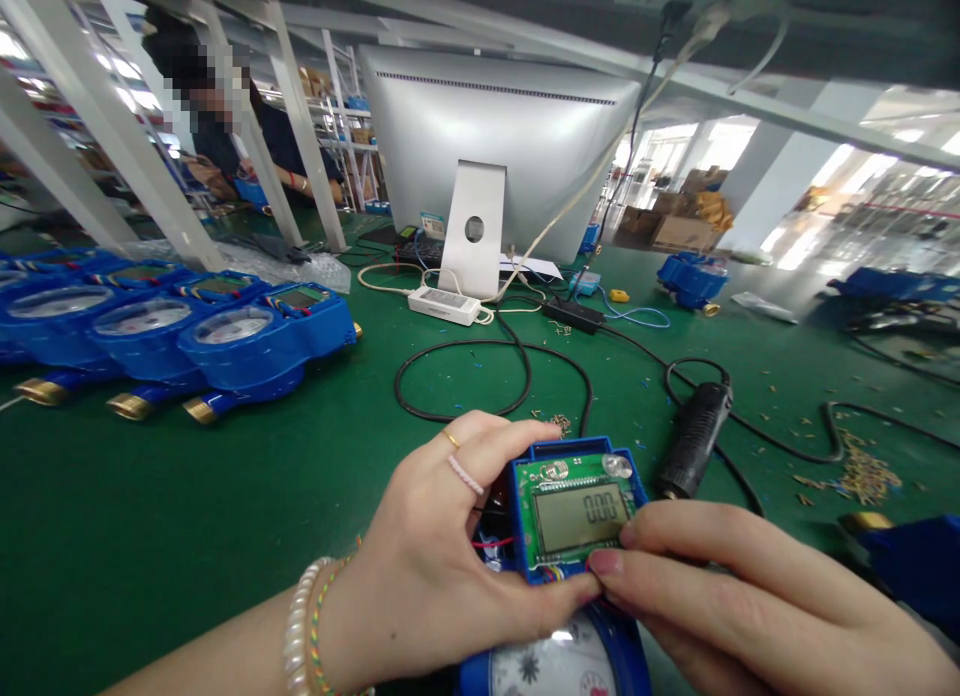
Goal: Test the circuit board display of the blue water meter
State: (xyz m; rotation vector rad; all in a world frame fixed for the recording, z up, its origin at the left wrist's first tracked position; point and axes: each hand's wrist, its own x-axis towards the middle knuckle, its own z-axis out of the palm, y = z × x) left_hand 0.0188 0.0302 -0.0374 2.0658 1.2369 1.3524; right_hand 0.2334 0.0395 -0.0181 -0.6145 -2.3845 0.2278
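A blue water meter point(630, 666) with a round dial stands close in front of me. Its open blue housing holds a green circuit board point(529, 506) with an LCD screen point(579, 521) that reads 0.00. My left hand point(435, 536) is wrapped round that housing, thumb along the near edge and fingers at the far edge. With its fingertips pressed together, my right hand point(735, 596) touches the lower right corner of the board; anything between those fingertips is hidden. Coloured wires run at the board's lower edge.
Several blue water meters point(240, 346) with brass ends stand in a row at left. A black electric screwdriver point(696, 436) lies right, near a heap of small screws point(866, 471). A silver monitor point(495, 126), cables and a power strip point(444, 306) stand behind. A person point(285, 146) works beyond the frame posts.
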